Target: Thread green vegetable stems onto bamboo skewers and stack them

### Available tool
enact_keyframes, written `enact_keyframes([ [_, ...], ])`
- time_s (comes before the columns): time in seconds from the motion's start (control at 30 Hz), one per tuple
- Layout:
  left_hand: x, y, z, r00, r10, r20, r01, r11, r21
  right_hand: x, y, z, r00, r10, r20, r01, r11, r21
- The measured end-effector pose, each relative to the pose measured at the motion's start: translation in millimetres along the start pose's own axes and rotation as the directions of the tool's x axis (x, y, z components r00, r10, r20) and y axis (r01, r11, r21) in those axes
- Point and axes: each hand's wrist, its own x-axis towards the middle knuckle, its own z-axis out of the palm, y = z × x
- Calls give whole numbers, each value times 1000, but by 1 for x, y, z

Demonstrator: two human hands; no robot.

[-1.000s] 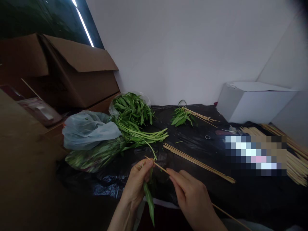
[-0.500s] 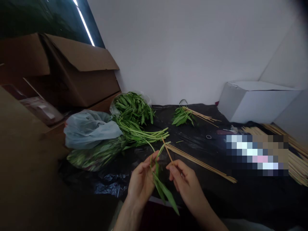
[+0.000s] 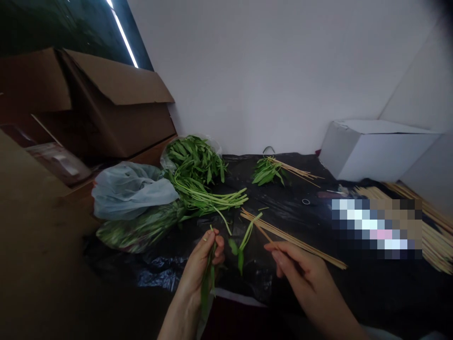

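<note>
Between its fingertips my left hand (image 3: 203, 255) pinches a leafy green stalk (image 3: 205, 285), whose leaves hang down past the palm. My right hand (image 3: 302, 267) is closed on a thin wooden skewer (image 3: 264, 233) that points up and to the left. At the skewer's tip a short green sprig (image 3: 247, 236) hangs, with small leaves at its lower end; whether it is pierced I cannot tell. Beyond the hands lies a bundle of wooden skewers (image 3: 307, 246). A heap of leafy greens (image 3: 196, 163) has its long stems (image 3: 226, 199) stretched towards the skewers.
Black plastic sheeting (image 3: 244, 177) covers the work surface. Greens on skewers (image 3: 266, 171) lie at the back. Left are a pale plastic bag (image 3: 134, 191), bagged greens (image 3: 141, 231) and a cardboard box (image 3: 123, 123). Right are a white box (image 3: 382, 151) and more sticks (image 3: 437, 243).
My hands have moved apart, the left one lower and leftwards, the right one rightwards. The greens have separated: a leafy stalk stays in my left hand, a short sprig at the skewer's tip.
</note>
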Motion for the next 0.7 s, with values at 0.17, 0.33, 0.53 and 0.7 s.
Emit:
enact_keyframes([
  [0.17, -2, 3, 8, 1000, -28, 5, 28, 998, 48, -7, -10, -1, 986, -73, 150, 83, 994, -64],
  [0.33, -8, 5, 13, 995, 7, -103, 6, 992, 124, -9, -1, 13, 972, -28, 234, 58, 991, -120],
  [0.53, -11, 3, 14, 986, 65, -156, -39, 986, 165, -11, 9, 22, 974, -62, 218, 102, 979, -178],
  [0.7, -11, 3, 14, 981, 81, -176, -51, 984, 173, -14, 11, 22, 979, -73, 192, 111, 974, -196],
])
